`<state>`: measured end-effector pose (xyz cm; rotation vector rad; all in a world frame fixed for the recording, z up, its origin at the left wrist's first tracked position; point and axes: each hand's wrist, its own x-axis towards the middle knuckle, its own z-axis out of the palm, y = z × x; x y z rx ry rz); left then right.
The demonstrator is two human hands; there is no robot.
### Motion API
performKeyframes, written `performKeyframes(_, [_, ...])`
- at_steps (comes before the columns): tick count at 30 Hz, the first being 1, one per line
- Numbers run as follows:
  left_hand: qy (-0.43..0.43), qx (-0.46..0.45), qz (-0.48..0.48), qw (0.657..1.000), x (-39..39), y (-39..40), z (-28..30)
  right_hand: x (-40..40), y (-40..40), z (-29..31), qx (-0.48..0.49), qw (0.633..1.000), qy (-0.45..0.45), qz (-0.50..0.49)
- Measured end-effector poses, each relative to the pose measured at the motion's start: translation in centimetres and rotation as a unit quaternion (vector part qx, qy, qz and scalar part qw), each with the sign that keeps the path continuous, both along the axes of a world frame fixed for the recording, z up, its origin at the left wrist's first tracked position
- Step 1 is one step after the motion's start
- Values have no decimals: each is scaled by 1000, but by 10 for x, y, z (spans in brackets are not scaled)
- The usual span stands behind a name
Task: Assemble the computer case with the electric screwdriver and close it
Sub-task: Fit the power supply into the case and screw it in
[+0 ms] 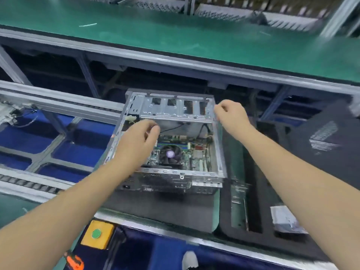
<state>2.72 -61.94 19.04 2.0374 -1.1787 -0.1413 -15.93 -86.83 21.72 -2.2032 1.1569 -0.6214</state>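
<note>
No text, label, brand or number can be read anywhere: the frame is blurred, and the pale markings on the dark panel at right stay illegible.

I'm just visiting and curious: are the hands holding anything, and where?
The right hand seems to grip the open case at its far right top edge. The left hand hovers curled over it; no hold is visible.

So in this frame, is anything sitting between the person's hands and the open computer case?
Nothing visible does. The left hand is curled over the open top of the computer case, above the motherboard, and the right hand is at the case's far right corner by the drive cage. Whether either hand grips anything is unclear.
</note>
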Motion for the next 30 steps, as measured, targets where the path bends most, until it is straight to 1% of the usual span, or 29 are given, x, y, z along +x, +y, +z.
performKeyframes(1, [10, 8, -22, 1000, -18, -16, 4, -26, -6, -2, -8, 999, -2, -36])
performKeyframes(3, [19, 29, -60, 998, -55, -41, 8, -71, -15, -14, 5, 996, 13, -86])
performKeyframes(4, [20, 41, -74, 996, -73, -52, 8, -90, -19, -25, 19, 995, 30, -94])
performKeyframes(6, [21, 62, -92, 994, -99, -69, 2, -118, -27, -55, 49, 991, 91, -79])
performKeyframes(8, [22, 74, -88, 993, -116, -81, -7, -132, -28, -86, 69, 985, 159, -24])
performKeyframes(11, [30, 78, -41, 996, -131, -92, -18, -130, -22, -128, 76, 959, 243, 121])
performKeyframes(13, [57, 74, 4, 996, -138, -94, -22, -127, -15, -152, 72, 933, 273, 223])
performKeyframes(16, [65, 84, 58, 993, -146, -94, -25, -123, -10, -173, 27, 901, 290, 323])
performKeyframes(20, [86, 87, 116, 986, -154, -90, -25, -118, -11, -179, -39, 880, 276, 385])
performKeyframes(24, [90, 89, 138, 982, -159, -87, -21, -112, -13, -178, -78, 849, 286, 437])
performKeyframes(27, [88, 91, 151, 980, -161, -83, -19, -109, -12, -175, -135, 822, 310, 459])
performKeyframes(30, [87, 90, 165, 978, -164, -81, -19, -110, -9, -173, -156, 810, 321, 466])
